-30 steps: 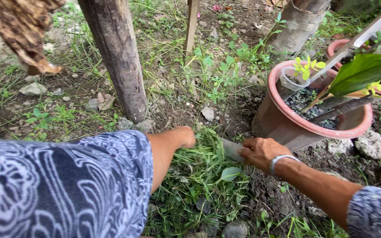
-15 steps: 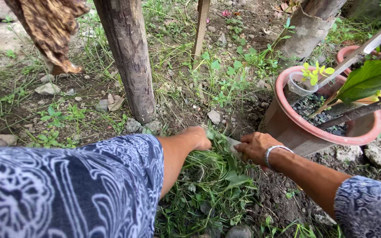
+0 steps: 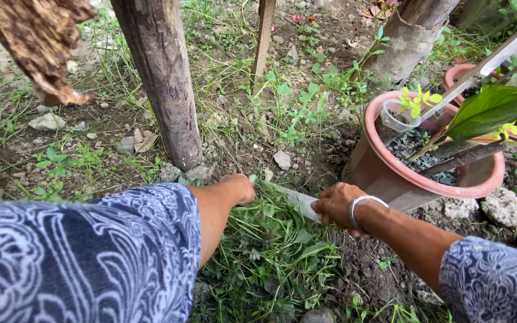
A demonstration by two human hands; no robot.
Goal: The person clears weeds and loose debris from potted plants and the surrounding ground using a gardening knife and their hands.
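outdoor daylight | bare soil [image 3: 366,263] with grass and stones | wooden post [image 3: 160,78] | pink pots [image 3: 390,173] at right

Bare, dark soil [image 3: 366,263] is seen as the ground, patchily covered with grass and weeds [image 3: 270,251]. Pale stones [image 3: 282,159] are scattered over it. A wooden post [image 3: 160,78] and a thin stake [image 3: 263,36] are set into it. A pink plastic pot [image 3: 390,176] is stood on it, beside a rough rock [image 3: 504,207].
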